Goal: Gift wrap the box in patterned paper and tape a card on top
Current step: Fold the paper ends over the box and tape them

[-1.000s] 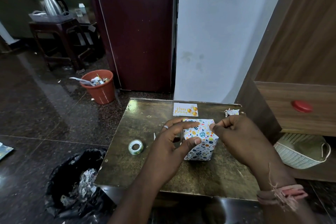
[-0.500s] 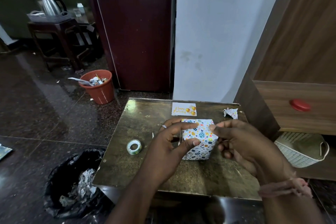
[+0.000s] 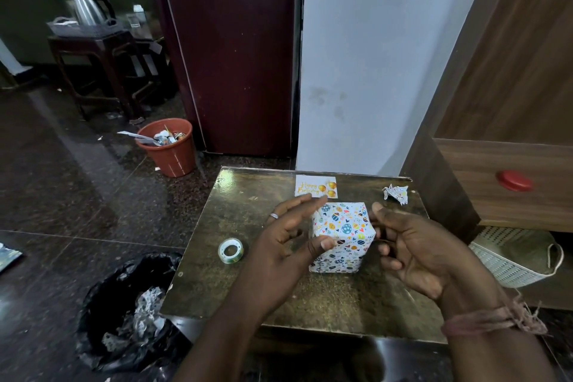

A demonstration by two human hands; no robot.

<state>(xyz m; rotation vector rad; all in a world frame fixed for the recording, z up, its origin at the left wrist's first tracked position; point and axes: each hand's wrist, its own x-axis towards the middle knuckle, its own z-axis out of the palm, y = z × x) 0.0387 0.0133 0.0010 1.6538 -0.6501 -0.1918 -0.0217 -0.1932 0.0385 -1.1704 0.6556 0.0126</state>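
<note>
the box (image 3: 341, 234), already in patterned paper, stands upright near the middle of the desk (image 3: 242, 285). my left hand (image 3: 285, 245) is at its left side, fingers (image 3: 302, 205) stretched out loosely past the far left corner, thumb tip lying on the near left edge; nothing is curled round it. my right hand (image 3: 415, 245) is just right of the box, palm turned toward it, fingers loosely bent and holding nothing; i cannot tell if they touch the paper. a ring sits on one left finger and a frayed thread band (image 3: 493, 319) wraps my right wrist.

the card (image 3: 315, 185) lies flat at the far edge of the desk, just beyond my left fingertips. the tape roll (image 3: 230, 250) lies flat to the left of my left hand. a crumpled paper scrap (image 3: 395, 193) sits at the far right corner.

on the floor, a black bin bag (image 3: 130, 310) is at the near left, an orange bin (image 3: 169, 149) farther off, and a white basket (image 3: 514, 257) to the right.
</note>
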